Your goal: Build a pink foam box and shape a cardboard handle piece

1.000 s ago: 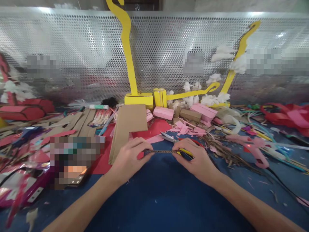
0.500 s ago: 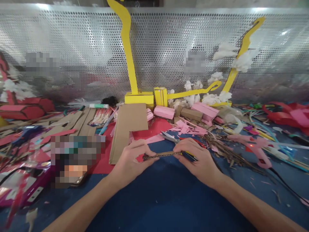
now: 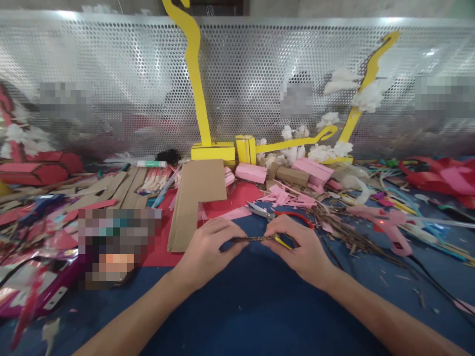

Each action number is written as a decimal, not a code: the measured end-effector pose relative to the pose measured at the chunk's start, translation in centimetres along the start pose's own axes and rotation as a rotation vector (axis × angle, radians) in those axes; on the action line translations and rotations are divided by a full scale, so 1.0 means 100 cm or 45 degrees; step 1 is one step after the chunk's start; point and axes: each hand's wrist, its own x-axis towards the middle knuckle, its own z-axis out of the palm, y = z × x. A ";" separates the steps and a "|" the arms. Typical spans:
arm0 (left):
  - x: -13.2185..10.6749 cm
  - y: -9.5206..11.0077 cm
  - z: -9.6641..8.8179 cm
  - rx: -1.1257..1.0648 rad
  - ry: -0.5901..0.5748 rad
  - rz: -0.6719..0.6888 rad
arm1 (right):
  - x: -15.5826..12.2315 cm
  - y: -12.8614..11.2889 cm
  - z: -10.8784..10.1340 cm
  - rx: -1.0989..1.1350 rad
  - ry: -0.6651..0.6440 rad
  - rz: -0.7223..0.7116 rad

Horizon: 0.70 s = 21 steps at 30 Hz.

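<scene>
Both hands hold a narrow strip of corrugated cardboard (image 3: 253, 239) edge-on, just above the blue table (image 3: 245, 306). My left hand (image 3: 208, 249) pinches its left end, fingers curled. My right hand (image 3: 297, 247) pinches the right end and also grips a yellow-handled tool (image 3: 282, 242), mostly hidden under the fingers. Red-handled scissors (image 3: 276, 214) lie just behind my right hand.
A brown cardboard sheet (image 3: 195, 198) on red paper (image 3: 237, 195) lies behind my left hand. Yellow cardboard structures (image 3: 213, 148), pink boxes (image 3: 252, 173) and white fluff stand before a perforated metal screen (image 3: 111, 89). Paper scraps, sticks and craft clutter cover both sides.
The strip tilted up on its right end half a second ago and is level again now. Both hands have shifted slightly toward me.
</scene>
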 end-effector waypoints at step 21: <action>-0.003 0.007 -0.001 0.436 -0.101 0.263 | -0.007 -0.007 0.010 0.124 -0.043 -0.147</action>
